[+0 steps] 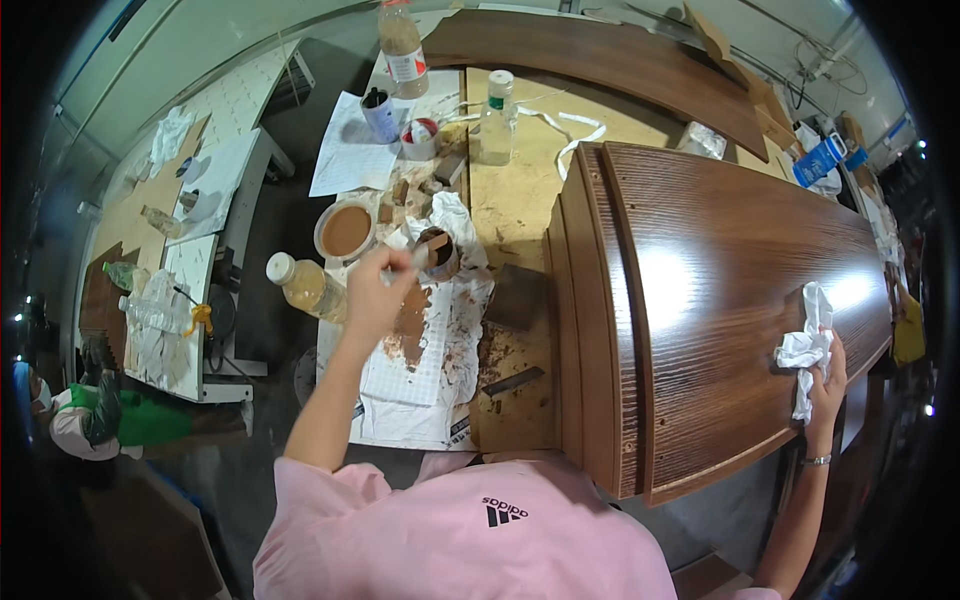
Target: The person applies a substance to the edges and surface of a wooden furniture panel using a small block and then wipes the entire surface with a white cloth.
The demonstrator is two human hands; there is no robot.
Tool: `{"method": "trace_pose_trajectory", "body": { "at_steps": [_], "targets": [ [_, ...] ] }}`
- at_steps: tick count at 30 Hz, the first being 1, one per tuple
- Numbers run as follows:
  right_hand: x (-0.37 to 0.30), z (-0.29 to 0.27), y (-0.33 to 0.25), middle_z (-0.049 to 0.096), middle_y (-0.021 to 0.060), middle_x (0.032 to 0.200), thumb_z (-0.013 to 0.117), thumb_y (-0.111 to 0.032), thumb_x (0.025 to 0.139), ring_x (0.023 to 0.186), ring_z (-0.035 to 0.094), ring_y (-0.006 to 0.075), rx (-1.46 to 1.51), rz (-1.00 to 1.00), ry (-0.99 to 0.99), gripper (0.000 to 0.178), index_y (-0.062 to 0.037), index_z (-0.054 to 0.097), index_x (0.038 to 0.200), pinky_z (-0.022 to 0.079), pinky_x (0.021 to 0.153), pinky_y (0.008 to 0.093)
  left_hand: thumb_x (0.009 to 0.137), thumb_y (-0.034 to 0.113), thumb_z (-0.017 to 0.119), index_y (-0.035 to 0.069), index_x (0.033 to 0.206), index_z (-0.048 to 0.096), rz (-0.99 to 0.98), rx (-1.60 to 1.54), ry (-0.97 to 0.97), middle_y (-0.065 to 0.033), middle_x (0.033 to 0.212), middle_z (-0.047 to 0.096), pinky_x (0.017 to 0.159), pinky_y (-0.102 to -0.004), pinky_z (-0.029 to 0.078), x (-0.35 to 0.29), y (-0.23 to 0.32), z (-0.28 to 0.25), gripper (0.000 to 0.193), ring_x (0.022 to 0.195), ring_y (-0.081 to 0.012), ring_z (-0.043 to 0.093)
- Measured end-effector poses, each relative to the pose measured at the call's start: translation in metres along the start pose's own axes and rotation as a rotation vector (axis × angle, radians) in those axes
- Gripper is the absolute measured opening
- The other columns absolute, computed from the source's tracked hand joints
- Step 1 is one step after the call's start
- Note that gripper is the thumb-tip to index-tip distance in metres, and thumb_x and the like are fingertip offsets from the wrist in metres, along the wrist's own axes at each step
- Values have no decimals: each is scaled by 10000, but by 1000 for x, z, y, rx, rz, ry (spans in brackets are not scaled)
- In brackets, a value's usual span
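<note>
My left hand is closed in a pinch on a small flat scraper. The scraper's far end is at the mouth of a small jar of dark brown paste. Just left of the jar stands a round tub of lighter brown filler. Below lies a white sheet smeared with brown paste. On the right, my right hand grips a crumpled white cloth against the glossy dark wood-grain panel, the top one of a stack.
A capped bottle of yellowish liquid leans left of my left hand. Farther off stand a clear bottle, a taller bottle and a dark-topped can. A curved brown board lies at the back. Another person is at lower left.
</note>
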State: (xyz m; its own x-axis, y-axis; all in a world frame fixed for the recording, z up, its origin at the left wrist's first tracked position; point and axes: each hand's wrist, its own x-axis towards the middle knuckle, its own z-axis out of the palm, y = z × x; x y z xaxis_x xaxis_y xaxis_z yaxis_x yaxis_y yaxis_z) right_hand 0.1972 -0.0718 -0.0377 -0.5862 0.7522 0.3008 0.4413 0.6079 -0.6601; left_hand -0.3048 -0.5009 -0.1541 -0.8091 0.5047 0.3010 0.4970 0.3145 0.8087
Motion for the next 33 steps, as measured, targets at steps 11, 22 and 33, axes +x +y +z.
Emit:
{"method": "trace_pose_trajectory", "body": {
  "at_steps": [11,22,33],
  "targets": [
    [-4,-19,14,546,149,1425,507,114,814,1338,491,251,-144,-62,32,570,67,521,1381,335,1139,352,746,-5,741,31,847,677,59,176,18,-126,1029,698,844,-391,514,-84,-17,18,125,971,-304,650],
    [13,122,-227,522,61,1392,599,-302,1017,1272,463,144,1057,201,-551,525,-17,483,1443,366,1087,328,659,93,770,48,1374,487,976,-362,-258,-271,1325,509,961,-500,464,23,263,116,770,1106,-478,531],
    [14,76,-134,353,256,1558,651,-414,918,1437,293,466,-542,-151,-181,617,-127,508,1445,273,1183,524,756,44,651,147,1251,672,443,161,-720,-150,1208,693,980,-381,501,144,236,139,505,1106,-277,655]
  ]
}}
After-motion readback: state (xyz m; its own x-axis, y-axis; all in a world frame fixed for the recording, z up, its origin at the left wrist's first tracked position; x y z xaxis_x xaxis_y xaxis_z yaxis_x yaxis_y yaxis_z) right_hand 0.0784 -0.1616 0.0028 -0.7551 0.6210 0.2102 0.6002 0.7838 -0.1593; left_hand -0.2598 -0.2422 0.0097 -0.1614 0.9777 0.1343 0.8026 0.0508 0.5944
